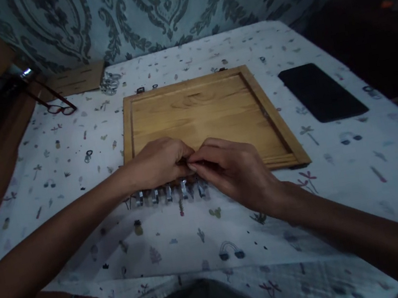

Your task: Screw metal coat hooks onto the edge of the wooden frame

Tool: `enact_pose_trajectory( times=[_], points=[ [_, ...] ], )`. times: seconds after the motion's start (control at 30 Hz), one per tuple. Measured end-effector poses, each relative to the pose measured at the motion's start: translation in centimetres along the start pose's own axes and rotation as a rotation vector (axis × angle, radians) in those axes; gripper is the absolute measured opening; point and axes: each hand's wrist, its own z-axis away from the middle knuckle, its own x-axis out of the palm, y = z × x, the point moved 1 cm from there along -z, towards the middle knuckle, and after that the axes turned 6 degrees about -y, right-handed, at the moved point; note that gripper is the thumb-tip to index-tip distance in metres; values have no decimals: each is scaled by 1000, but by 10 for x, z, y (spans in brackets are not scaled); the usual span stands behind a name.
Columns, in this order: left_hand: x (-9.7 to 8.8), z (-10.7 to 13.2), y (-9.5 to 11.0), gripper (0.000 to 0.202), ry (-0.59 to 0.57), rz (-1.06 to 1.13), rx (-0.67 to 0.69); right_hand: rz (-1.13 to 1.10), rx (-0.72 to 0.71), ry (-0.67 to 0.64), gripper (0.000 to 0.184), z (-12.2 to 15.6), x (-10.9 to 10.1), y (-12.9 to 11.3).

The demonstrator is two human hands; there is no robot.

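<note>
A framed wooden board (193,114) lies flat on the table. Over its front edge, my left hand (159,163) and my right hand (238,170) meet, thumbs and fingertips pinched together. Whatever sits between the fingertips is too small and too hidden to name. Just below my left hand, several curved silver metal hooks (169,193) stick out in a row near the board's front edge. My hands cover what the hooks are fastened to.
A dark phone-like slab (323,91) lies right of the board. Folded-open glasses (61,109) rest at the left, near a cardboard piece (75,80) and a small shiny heap (110,82). A patterned cloth (201,235) covers the table, against a patterned wall (168,11).
</note>
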Motion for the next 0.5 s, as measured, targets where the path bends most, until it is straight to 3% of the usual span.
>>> enact_pose_trajectory(
  times=[0.17,0.5],
  points=[
    [0,-1,0,8,-2,-55,11,-73,24,22,11,2,-2,5],
    [-6,-5,2,11,15,-187,39,2,14,78,17,0,-12,11]
  ],
)
